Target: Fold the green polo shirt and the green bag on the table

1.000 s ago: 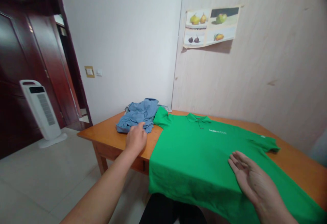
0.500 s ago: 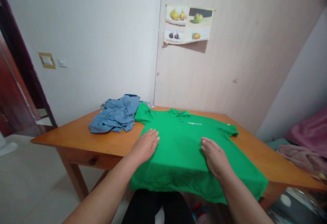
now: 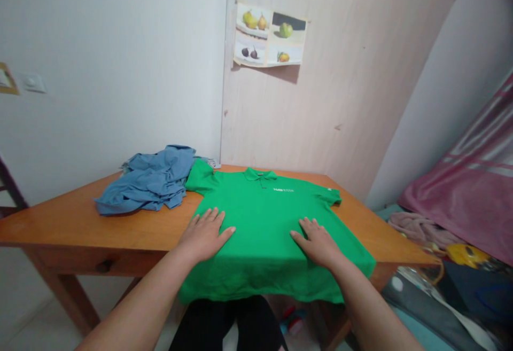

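A green polo shirt (image 3: 256, 223) lies front side up, its collar toward the wall and its hem hanging over the table's near edge. White print marks its chest. My left hand (image 3: 206, 235) rests flat on the left side of the shirt, fingers spread and thumb out. On the right side, my right hand (image 3: 316, 241) also lies flat with fingers apart. Neither hand grips the cloth. The shirt's left-hand sleeve touches a crumpled heap of blue cloth (image 3: 154, 182).
The wooden table (image 3: 132, 231) stands against the wall, with a drawer knob (image 3: 105, 266) at front left. A sheet of fruit pictures (image 3: 269, 34) hangs above. At right are a pink curtain (image 3: 460, 196), a dusty-pink cloth (image 3: 420, 228) and a dark grey bag (image 3: 425, 300).
Both hands have flattened and spread their fingers on the shirt; the right palm has turned down from its edge. The view has swung right, so everything appears farther left.
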Tool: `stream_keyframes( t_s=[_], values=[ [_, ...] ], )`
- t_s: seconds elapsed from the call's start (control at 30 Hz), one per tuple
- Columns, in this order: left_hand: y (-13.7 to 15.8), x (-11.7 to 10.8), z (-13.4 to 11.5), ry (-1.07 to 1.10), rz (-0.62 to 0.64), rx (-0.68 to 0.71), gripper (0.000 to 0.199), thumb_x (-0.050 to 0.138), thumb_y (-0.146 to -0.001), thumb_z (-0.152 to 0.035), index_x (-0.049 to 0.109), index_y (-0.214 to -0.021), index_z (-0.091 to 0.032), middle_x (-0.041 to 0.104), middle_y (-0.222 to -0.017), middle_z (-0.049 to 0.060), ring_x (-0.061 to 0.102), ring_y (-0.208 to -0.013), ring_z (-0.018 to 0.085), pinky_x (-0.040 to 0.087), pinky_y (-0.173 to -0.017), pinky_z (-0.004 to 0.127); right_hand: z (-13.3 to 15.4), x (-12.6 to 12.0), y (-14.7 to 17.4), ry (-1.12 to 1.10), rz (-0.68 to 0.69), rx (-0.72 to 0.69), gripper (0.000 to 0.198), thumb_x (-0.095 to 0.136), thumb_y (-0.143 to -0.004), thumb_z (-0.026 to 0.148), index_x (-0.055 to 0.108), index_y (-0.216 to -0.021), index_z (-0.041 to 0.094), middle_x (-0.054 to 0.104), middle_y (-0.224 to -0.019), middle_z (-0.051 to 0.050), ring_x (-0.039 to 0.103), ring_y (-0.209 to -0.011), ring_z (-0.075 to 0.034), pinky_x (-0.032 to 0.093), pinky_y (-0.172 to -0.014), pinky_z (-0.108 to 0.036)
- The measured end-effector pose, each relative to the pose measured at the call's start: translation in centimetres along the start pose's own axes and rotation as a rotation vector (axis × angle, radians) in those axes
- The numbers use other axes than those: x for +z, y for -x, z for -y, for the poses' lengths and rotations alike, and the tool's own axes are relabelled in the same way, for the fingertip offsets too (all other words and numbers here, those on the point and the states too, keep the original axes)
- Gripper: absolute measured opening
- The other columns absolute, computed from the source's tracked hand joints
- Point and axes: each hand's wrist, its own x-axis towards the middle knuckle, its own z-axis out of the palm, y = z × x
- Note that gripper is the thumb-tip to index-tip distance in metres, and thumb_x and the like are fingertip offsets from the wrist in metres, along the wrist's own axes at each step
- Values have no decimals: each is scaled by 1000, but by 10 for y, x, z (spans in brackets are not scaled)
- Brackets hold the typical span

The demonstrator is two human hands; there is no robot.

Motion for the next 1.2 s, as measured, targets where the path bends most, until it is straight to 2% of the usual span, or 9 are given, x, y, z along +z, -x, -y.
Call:
stream_keyframes(
  t_s=[0.13, 0.27, 0.43, 0.57, 0.63, 0.73, 0.87, 1.0, 1.2],
  values=[
    [0, 0, 1, 27, -6, -1, 78, 36, -89, -71, 43, -148, -19, 32, -156, 15, 25, -146, 34, 20, -114, 55, -38, -7, 3, 55, -30, 127, 81, 33, -90, 70, 40, -149, 15, 30, -158, -12, 19, -148, -32, 11, -118, -58],
    [0, -1, 1, 21, 5, -7, 79, 36, -90, -71, 41, -149, -19, 31, -157, 15, 24, -146, 34, 20, -114, 54, -69, -10, 6, 66, -71, 181, 77, 33, -90, 70, 44, -146, 19, 33, -157, -11, 23, -146, -35, 4, -113, -68],
    [0, -3, -1, 15, 23, -7, 81, 33, -90, -72, 41, -149, -18, 30, -157, 14, 22, -146, 34, 19, -115, 54, -83, -14, 6, 107, -133, 269, 66, 33, -93, 63, 52, -139, 21, 39, -153, -13, 29, -143, -37, 2, -108, -76],
    [-1, -2, 0, 0, 18, -10, 81, 31, -90, -73, 40, -149, -18, 29, -158, 14, 23, -146, 34, 19, -115, 54, -55, -14, 6, 123, -161, 273, 66, 34, -93, 59, 52, -140, 16, 38, -154, -16, 24, -145, -37, 6, -112, -71],
    [-1, 0, 2, -1, 10, -4, 81, 30, -90, -73, 41, -149, -19, 29, -157, 14, 23, -146, 34, 19, -115, 54, -29, -10, 8, 79, -146, 166, 73, 32, -93, 61, 46, -145, 12, 34, -155, -17, 19, -147, -34, 11, -115, -64],
    [-2, 3, 5, 4, 2, -1, 80, 30, -90, -74, 42, -149, -20, 30, -157, 14, 24, -146, 33, 19, -115, 54, 10, -2, 12, 29, -83, -24, 77, 29, -93, 67, 41, -148, 14, 28, -159, -13, 13, -149, -31, 11, -118, -57],
    [-2, 3, 6, 20, -2, -2, 80, 32, -89, -74, 42, -148, -21, 30, -157, 14, 24, -146, 33, 20, -115, 54, 27, 5, 15, 17, 2, -109, 80, 28, -92, 69, 39, -150, 15, 30, -158, -11, 17, -148, -29, 11, -119, -54],
    [-1, -1, 3, 35, 10, -7, 78, 35, -89, -73, 42, -149, -22, 31, -157, 13, 23, -147, 33, 20, -115, 54, 1, 3, 14, 27, 7, -72, 79, 28, -92, 70, 37, -151, 18, 29, -159, -7, 19, -148, -28, 12, -119, -54],
    [0, -4, 2, 28, 25, -8, 80, 35, -89, -72, 40, -150, -20, 30, -157, 13, 23, -147, 33, 19, -115, 53, -57, -5, 18, 69, -69, 83, 77, 33, -91, 69, 40, -149, 19, 34, -157, -8, 22, -147, -30, 12, -117, -58]
  ],
)
